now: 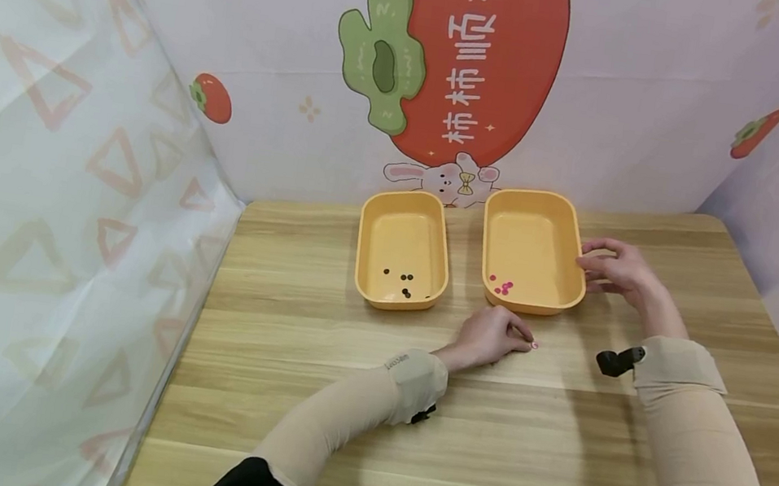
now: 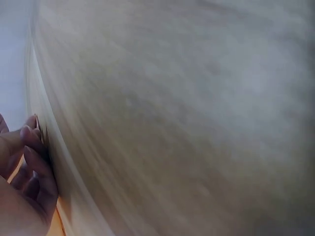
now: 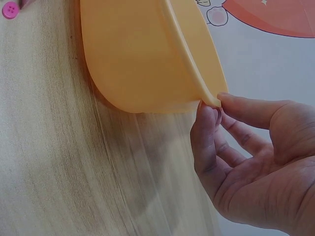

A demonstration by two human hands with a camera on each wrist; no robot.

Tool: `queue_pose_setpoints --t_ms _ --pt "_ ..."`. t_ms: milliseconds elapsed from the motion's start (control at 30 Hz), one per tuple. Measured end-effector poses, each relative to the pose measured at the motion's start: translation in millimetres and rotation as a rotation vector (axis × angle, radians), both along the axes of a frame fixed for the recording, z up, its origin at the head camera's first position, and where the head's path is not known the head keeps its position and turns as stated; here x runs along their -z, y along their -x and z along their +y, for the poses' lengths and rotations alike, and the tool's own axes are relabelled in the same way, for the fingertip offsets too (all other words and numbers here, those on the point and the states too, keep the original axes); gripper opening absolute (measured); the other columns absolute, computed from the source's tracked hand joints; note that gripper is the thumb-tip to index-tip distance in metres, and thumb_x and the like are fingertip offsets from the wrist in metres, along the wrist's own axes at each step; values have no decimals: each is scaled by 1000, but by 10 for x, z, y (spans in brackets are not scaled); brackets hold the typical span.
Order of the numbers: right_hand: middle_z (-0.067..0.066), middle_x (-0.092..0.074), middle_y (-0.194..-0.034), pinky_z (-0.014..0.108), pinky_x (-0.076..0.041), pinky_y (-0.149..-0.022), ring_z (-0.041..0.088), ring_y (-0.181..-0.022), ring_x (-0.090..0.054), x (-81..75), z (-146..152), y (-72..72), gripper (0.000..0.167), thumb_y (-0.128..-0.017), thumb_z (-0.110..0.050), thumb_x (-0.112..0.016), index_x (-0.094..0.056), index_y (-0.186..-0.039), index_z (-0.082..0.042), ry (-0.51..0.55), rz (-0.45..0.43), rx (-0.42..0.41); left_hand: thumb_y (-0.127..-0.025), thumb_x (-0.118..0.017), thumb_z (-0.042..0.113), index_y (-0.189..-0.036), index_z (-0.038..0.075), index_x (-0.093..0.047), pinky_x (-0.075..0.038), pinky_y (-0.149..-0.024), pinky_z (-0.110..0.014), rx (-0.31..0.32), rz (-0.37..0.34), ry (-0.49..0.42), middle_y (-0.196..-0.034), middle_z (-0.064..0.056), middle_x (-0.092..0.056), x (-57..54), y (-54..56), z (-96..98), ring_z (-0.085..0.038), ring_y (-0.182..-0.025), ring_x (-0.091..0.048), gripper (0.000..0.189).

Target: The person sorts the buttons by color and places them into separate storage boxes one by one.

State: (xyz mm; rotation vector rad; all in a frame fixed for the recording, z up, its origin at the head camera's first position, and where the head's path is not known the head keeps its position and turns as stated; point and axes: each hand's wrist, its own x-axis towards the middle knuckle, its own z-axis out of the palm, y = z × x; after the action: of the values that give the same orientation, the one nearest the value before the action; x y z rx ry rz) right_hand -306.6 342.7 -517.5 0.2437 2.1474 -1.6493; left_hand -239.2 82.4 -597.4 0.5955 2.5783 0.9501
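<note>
My left hand [image 1: 493,337] is low over the table in front of the right-hand tray, a small pink button [image 1: 534,345] pinched at its fingertips. The same button [image 3: 10,10] shows its holes in the right wrist view's top corner. Curled fingers of the left hand [image 2: 29,172] appear at the edge of the left wrist view; the button is hard to make out there. With thumb and fingers, my right hand [image 1: 618,271] grips the right rim of the larger yellow tray [image 1: 534,237]. Several pink buttons [image 1: 504,287] lie in that tray's near left corner.
Left of the larger tray stands a smaller yellow tray [image 1: 405,233] with several dark buttons [image 1: 407,276] near its front. Both trays sit at the back of the wooden table [image 1: 496,446], close to a printed backdrop [image 1: 620,117]. A patterned curtain [image 1: 66,233] hangs along the left side.
</note>
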Motion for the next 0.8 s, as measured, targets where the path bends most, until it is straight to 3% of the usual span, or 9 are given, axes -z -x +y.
queue_pose_setpoints --t_ms 267,433,600,800 --pt "-20 -74 -83 24 -69 -76 0 -80 -73 -20 2 4 22 -111 -19 -67 -55 -128 -11 -32 -4 -13 -94 -90 36 -93 39 -89 -42 -55 -20 -59 44 40 -75 24 -75 47 -25 75 2 -62 -56 4" --pt "-19 -73 -83 25 -70 -78 1 -80 -74 -26 -5 4 20 -111 -18 -67 -55 -126 -12 -38 -4 -15 -94 -90 34 -96 30 -90 -39 -53 -19 -77 45 -7 -75 18 -76 -92 -113 44 3 -59 -53 5" --pt "-17 -74 -83 26 -70 -78 1 -80 -74 -35 -13 2 17 -110 -18 -67 -57 -123 -14 -33 -5 -15 -96 -87 36 -102 32 -90 -40 -56 -15 -66 44 0 -86 19 -82 -169 -154 23 8 -64 -55 8" --pt "-18 -73 -84 26 -70 -79 2 -80 -74 -46 -15 6 20 -111 -18 -67 -55 -126 -11 -46 -10 -13 -96 -87 36 -100 34 -91 -43 -59 -13 -41 71 6 -91 20 -84 -141 -149 18 13 -70 -58 6"
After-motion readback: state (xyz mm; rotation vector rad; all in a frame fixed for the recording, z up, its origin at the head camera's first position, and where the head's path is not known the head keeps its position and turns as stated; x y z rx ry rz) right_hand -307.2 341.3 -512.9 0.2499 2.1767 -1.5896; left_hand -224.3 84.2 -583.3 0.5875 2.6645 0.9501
